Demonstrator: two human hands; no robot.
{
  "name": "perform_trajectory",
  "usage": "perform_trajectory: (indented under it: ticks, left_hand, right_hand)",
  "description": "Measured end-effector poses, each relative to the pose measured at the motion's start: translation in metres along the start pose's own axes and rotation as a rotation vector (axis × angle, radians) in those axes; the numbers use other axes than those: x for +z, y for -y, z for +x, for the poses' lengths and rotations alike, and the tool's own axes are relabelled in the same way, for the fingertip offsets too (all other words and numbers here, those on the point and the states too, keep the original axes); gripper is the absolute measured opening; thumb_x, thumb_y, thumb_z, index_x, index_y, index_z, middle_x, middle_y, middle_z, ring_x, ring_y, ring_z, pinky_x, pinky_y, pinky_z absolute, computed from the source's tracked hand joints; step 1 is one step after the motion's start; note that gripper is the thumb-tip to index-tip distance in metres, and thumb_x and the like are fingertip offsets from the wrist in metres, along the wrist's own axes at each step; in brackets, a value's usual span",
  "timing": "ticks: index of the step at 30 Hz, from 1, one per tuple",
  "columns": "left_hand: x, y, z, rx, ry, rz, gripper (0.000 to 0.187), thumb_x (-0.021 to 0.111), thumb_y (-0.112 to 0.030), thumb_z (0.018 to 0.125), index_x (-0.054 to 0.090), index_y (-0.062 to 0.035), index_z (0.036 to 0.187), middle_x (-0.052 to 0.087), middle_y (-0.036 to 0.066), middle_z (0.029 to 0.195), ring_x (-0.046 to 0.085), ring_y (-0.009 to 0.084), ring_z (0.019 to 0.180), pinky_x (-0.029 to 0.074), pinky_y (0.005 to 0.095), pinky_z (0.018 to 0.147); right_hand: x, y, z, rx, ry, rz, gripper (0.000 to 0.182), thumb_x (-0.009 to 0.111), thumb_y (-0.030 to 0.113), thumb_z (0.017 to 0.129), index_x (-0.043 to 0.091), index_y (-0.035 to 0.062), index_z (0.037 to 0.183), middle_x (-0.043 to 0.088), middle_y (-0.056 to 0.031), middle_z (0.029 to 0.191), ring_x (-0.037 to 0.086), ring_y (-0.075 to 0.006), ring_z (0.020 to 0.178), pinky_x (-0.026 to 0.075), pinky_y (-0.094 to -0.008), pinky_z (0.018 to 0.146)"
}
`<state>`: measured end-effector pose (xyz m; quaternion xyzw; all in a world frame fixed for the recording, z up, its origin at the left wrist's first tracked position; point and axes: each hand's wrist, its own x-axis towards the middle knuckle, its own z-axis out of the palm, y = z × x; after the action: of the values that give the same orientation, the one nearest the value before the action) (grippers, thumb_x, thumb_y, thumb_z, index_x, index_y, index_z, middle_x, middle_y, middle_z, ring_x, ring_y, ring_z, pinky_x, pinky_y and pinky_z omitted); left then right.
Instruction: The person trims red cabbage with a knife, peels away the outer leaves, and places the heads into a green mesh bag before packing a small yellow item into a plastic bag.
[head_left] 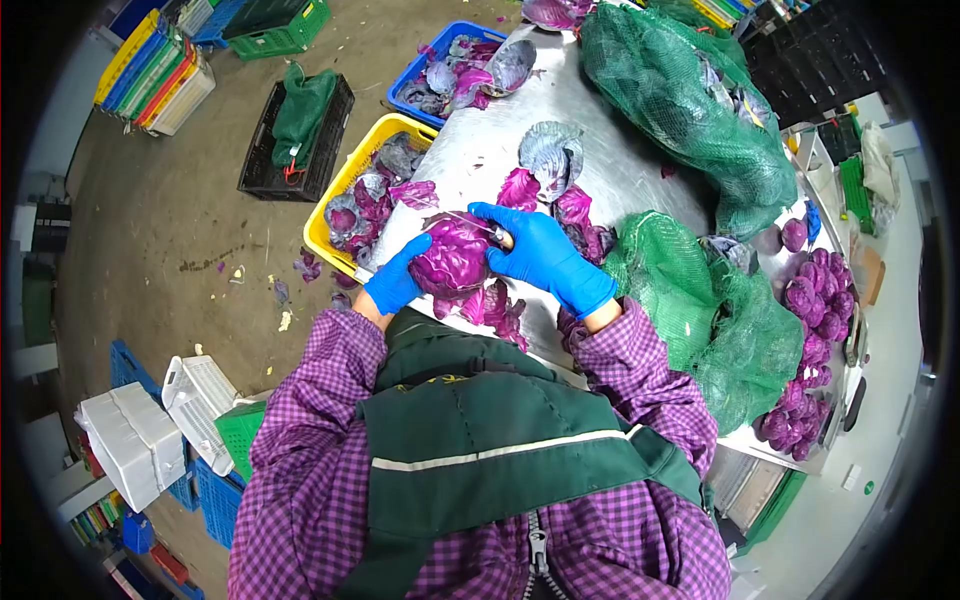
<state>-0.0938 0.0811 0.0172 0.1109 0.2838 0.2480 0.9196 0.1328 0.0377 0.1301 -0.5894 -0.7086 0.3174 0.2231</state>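
A red cabbage (450, 258) is held over the near edge of the metal table (480, 150). My left hand (398, 278), in a blue glove, closes on the cabbage's left side. Gloved in blue too, my right hand (535, 255) grips a knife (503, 238) by its handle, and the thin blade lies across the top of the cabbage. Loose purple leaves (490, 308) lie just below the cabbage. More leaves (520, 188) and a greyish outer leaf (552, 155) rest beyond my right hand.
A yellow crate (318, 235) and a blue crate (398, 88) of leaves stand at the table's left side. Green mesh sacks (690, 110) lie on the right. Several cabbages (820, 300) are piled at the far right. A black crate (262, 160) sits on the floor.
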Motion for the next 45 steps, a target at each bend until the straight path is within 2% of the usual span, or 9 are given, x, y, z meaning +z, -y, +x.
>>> perform_trajectory:
  ticks: [8,14,17,26,34,39,42,43,45]
  left_hand:
    - [-0.009,0.005,-0.004,-0.034,0.021,0.135,0.058,0.061,-0.024,0.087,0.038,-0.0041,0.136,0.048,0.015,0.133,0.05,0.0276,0.12,0.038,0.0436,0.105]
    - [0.006,-0.001,0.001,-0.036,-0.027,0.162,0.05,0.06,-0.023,0.088,0.044,-0.0037,0.132,0.052,0.014,0.129,0.052,0.0263,0.116,0.04,0.042,0.103]
    - [0.008,0.0,-0.002,-0.044,-0.014,0.216,0.049,0.06,-0.023,0.089,0.045,-0.003,0.13,0.053,0.014,0.127,0.053,0.025,0.115,0.041,0.0402,0.102]
    - [0.024,-0.005,-0.012,-0.131,0.127,0.451,0.069,0.064,-0.021,0.083,0.03,-0.0052,0.141,0.045,0.012,0.135,0.048,0.0231,0.121,0.037,0.0378,0.105]
    - [0.031,-0.005,-0.013,-0.011,0.414,0.727,0.097,0.078,-0.023,0.064,0.027,-0.0049,0.144,0.037,0.01,0.142,0.038,0.0215,0.129,0.029,0.0356,0.109]
    - [0.034,-0.004,-0.014,0.065,0.293,0.732,0.102,0.082,-0.033,0.06,0.029,-0.0044,0.143,0.035,0.009,0.143,0.032,0.0218,0.133,0.024,0.0349,0.111]
    - [0.036,-0.005,0.0,0.244,0.304,0.874,0.101,0.082,-0.027,0.059,0.029,-0.0045,0.143,0.035,0.01,0.144,0.031,0.0225,0.133,0.022,0.0343,0.112]
    - [0.037,-0.008,0.003,0.287,0.257,0.955,0.096,0.081,-0.023,0.063,0.03,-0.0048,0.142,0.036,0.011,0.143,0.031,0.023,0.134,0.024,0.0355,0.112]
    - [0.037,-0.012,0.002,0.271,0.143,0.921,0.093,0.081,-0.02,0.064,0.031,-0.0053,0.142,0.036,0.01,0.143,0.031,0.0228,0.133,0.024,0.0357,0.112]
  right_hand:
    - [0.033,-0.068,0.002,0.246,-0.373,0.165,0.011,0.061,0.019,0.077,0.069,0.0129,0.081,0.066,-0.0114,0.077,0.065,-0.0293,0.069,0.051,-0.0376,0.062]
    - [0.038,-0.061,-0.006,0.105,-0.458,0.423,0.022,0.065,0.021,0.079,0.067,0.0139,0.099,0.068,-0.0107,0.085,0.066,-0.0288,0.075,0.052,-0.0357,0.07]
    - [0.011,-0.016,-0.017,-0.103,-0.179,0.107,0.037,0.065,0.026,0.078,0.064,0.0153,0.114,0.067,-0.012,0.095,0.065,-0.0286,0.084,0.051,-0.0361,0.077]
    - [0.011,-0.034,-0.014,-0.032,0.031,0.032,0.033,0.067,0.026,0.075,0.067,0.0115,0.104,0.067,-0.0125,0.084,0.066,-0.0269,0.072,0.052,-0.0348,0.067]
    - [0.025,-0.115,-0.018,0.567,-0.364,0.193,0.031,0.067,0.029,0.077,0.066,0.0017,0.093,0.066,-0.0149,0.077,0.064,-0.0253,0.068,0.049,-0.0376,0.065]
    - [0.017,-0.078,-0.029,0.265,-0.218,0.462,0.073,0.07,0.041,0.08,0.042,0.0038,0.136,0.064,-0.0155,0.106,0.061,-0.016,0.09,0.049,-0.0308,0.08]
    - [0.033,-0.063,-0.028,0.551,0.151,0.857,0.038,0.069,0.036,0.082,0.061,0.0029,0.098,0.061,-0.0051,0.081,0.057,-0.0107,0.073,0.047,-0.027,0.063]
    - [0.033,-0.055,-0.03,0.534,-0.054,0.922,0.028,0.068,0.031,0.083,0.056,0.0063,0.079,0.054,-0.0002,0.066,0.051,-0.0077,0.057,0.042,-0.0247,0.052]
    - [0.039,-0.066,-0.022,0.585,-0.144,0.871,0.027,0.068,0.029,0.083,0.056,0.0057,0.079,0.053,0.0,0.063,0.05,-0.0084,0.054,0.041,-0.0253,0.049]
